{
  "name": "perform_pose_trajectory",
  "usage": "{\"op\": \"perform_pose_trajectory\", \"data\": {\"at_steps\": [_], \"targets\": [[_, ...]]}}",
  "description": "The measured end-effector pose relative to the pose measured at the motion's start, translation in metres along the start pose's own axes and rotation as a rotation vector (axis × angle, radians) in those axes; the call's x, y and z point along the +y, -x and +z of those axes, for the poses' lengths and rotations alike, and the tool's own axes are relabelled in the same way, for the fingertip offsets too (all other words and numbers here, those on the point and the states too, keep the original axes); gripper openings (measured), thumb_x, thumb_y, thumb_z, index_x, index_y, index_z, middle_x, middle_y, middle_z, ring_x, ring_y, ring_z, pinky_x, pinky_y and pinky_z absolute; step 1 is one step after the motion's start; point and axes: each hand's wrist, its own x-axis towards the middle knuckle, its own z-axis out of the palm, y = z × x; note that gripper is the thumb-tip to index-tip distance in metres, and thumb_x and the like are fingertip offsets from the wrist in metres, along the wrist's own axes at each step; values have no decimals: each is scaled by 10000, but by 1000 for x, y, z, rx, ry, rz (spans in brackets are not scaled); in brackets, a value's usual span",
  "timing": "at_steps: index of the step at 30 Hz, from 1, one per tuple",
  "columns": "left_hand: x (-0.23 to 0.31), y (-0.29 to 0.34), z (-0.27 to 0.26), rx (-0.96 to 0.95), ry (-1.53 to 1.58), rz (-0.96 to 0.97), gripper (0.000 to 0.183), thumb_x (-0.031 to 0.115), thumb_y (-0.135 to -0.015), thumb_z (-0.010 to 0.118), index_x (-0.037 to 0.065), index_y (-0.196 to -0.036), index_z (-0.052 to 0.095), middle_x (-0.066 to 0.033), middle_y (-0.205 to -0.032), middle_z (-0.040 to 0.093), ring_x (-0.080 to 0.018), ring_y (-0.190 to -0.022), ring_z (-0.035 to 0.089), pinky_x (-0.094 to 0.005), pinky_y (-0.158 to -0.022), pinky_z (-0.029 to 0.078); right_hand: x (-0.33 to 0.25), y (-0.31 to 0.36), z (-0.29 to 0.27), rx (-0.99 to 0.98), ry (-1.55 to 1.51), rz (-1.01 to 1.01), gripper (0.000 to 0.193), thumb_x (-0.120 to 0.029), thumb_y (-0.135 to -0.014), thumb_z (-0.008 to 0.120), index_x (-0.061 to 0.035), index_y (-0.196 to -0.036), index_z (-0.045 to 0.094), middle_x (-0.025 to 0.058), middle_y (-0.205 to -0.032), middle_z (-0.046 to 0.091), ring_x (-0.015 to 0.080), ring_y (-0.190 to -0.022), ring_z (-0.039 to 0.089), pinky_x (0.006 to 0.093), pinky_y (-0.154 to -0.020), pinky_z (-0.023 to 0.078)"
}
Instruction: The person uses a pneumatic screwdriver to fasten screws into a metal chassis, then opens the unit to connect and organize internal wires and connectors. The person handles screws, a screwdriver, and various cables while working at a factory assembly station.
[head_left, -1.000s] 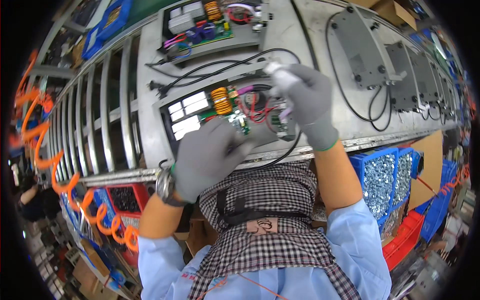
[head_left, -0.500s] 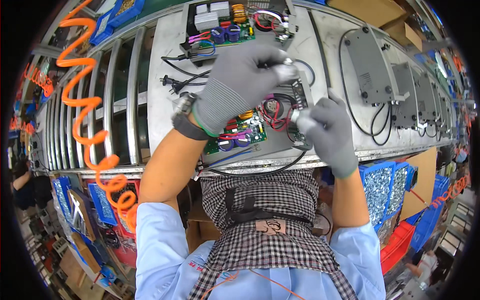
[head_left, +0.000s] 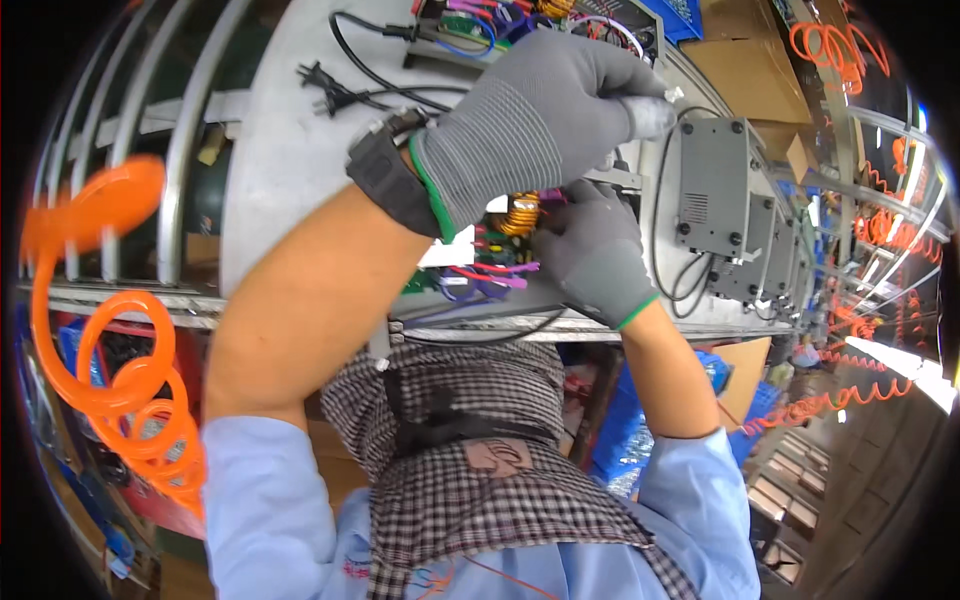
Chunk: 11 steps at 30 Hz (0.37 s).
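Observation:
My left hand, in a grey glove, reaches across the open metal chassis with its thumb and fingers pinched together. A small white piece shows at its fingertips. My right hand, also gloved, is down inside the chassis with curled fingers. What those fingers touch is hidden. Beside them are a copper-coloured coil and red and purple wires. White heatsink blocks and purple capacitors lie partly under my left forearm.
Another open chassis stands beyond my left hand. A black plug cord lies on the metal worktop to the left. Grey closed boxes line the right side. A coiled orange hose hangs near my left arm, before conveyor rollers.
The view has swung round, shifting the bench in the picture. My right hand has dropped lower into the chassis, while my left hand has moved farther out from it, fingertips still pinched.

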Motion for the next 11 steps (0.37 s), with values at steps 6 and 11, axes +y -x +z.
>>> {"op": "perform_pose_trajectory", "data": {"at_steps": [6,11], "targets": [[-13,0,9,-1,-18,118,303,255,-881,666,27,-1079,694,-105,-895,715,-154,-823,681,-292,-769,542,-3,4,3,-65,-5,111,263,-213,-781,564,-38,-852,747,139,-1188,618,324,-1089,570,409,-967,444],[-8,3,11,4,-41,158,272,275,-867,666,58,-1024,719,-133,-918,718,-216,-868,691,-322,-823,537,-2,3,2,-119,-25,171,266,-217,-775,573,-44,-877,747,143,-1225,606,326,-1107,574,392,-990,440]]}}
